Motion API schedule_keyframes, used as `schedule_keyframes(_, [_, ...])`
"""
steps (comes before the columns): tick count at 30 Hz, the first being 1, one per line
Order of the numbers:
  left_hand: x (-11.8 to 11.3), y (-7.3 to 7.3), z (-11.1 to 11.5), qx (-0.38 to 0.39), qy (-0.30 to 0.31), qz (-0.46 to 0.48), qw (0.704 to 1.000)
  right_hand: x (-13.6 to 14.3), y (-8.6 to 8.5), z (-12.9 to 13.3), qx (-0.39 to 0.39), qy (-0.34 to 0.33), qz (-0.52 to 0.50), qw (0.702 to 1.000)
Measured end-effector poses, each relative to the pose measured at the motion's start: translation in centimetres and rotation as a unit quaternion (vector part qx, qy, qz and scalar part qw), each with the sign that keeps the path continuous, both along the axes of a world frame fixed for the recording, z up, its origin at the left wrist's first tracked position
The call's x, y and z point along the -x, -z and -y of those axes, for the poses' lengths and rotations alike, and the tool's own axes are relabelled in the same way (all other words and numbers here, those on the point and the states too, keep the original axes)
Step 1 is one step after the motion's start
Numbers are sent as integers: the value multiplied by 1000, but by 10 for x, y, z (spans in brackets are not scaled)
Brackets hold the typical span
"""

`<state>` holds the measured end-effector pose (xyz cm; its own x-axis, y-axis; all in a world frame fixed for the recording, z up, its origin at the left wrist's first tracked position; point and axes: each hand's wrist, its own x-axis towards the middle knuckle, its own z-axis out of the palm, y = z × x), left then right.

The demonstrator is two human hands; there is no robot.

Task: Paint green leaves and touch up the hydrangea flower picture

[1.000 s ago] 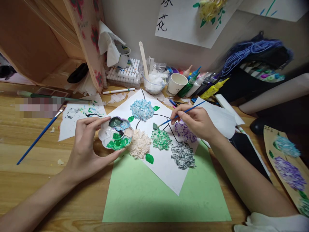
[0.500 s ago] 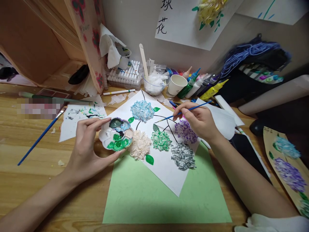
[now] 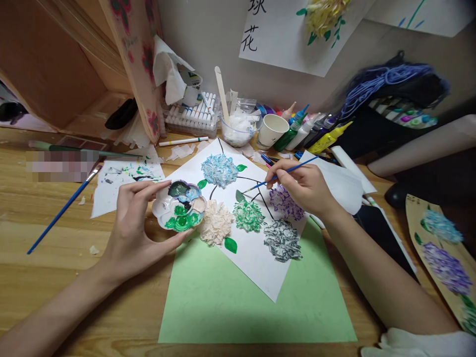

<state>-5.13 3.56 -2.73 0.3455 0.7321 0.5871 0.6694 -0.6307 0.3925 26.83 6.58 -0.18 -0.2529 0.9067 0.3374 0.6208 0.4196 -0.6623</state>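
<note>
My left hand [image 3: 139, 228] grips a small flower-shaped paint palette [image 3: 160, 208] by its rim, thumb below and fingers above. Green, dark grey, blue and peach paint sit in its wells. A thin blue paintbrush [image 3: 293, 167] is pinched in my right hand [image 3: 301, 186], its tip at a dark green leaf [image 3: 240, 196] on the white paper [image 3: 256, 267]. Crumpled-paper flowers stand out from that sheet: blue [image 3: 219, 170], peach [image 3: 216, 223], green [image 3: 248, 216], purple [image 3: 284, 202] and grey [image 3: 282, 240]. Black stems link them. Under the white paper lies a green sheet [image 3: 256, 317].
A paper cup [image 3: 272, 131], a plastic bowl of scraps [image 3: 240, 133], paint bottles [image 3: 292, 134] and a marker box [image 3: 191, 116] line the wall. At left lie a larger brush [image 3: 63, 210] and a paint-spotted tissue [image 3: 128, 173]. A finished-looking flower strip [image 3: 442, 258] is at right.
My right hand has shifted slightly left and down, bringing the brush tip lower and a little right, onto the dark green leaf. My left hand and the palette stay in place.
</note>
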Motion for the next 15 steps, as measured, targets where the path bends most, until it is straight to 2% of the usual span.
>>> schedule_keyframes(4, [-2,-2,2,30,-13,5,999,-1,-1,0,5,-2,3,1000])
schedule_keyframes(15, [0,-1,2,27,-9,5,1000,-4,-2,1,29,-15,-4,999])
